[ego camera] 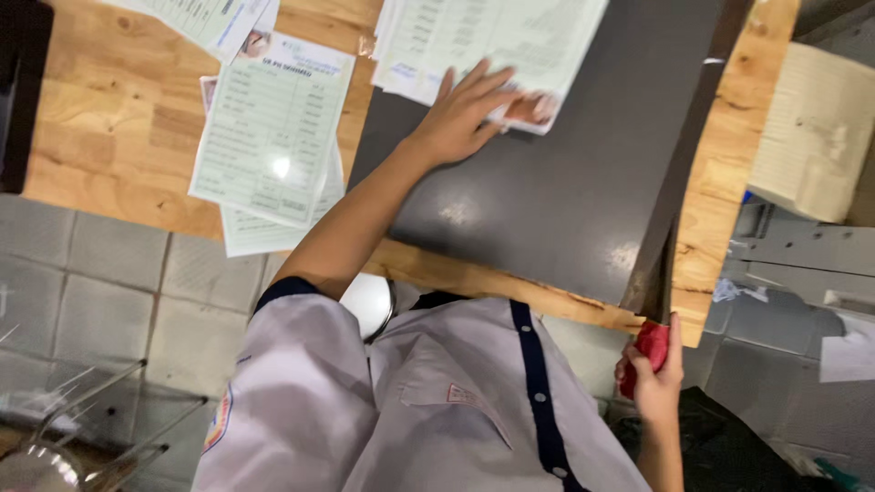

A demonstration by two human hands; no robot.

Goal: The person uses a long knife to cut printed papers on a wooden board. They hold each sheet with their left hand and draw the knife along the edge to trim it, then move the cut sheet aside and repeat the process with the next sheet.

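My left hand (467,111) lies flat, fingers spread, on a stack of pale green printed sheets (497,36) that rests on the dark grey bed of a paper cutter (565,191). My right hand (654,369) grips the red handle (651,344) at the near end of the cutter's long dark blade arm (685,155), which lies down along the bed's right edge. The cutter sits on a wooden table (109,137).
More pale green printed sheets (272,128) lie overlapped on the wood left of the cutter, some hanging over the near table edge. A cream-coloured bundle (816,128) stands at the right. Grey floor tiles (100,301) and a round white stool seat (369,305) show below.
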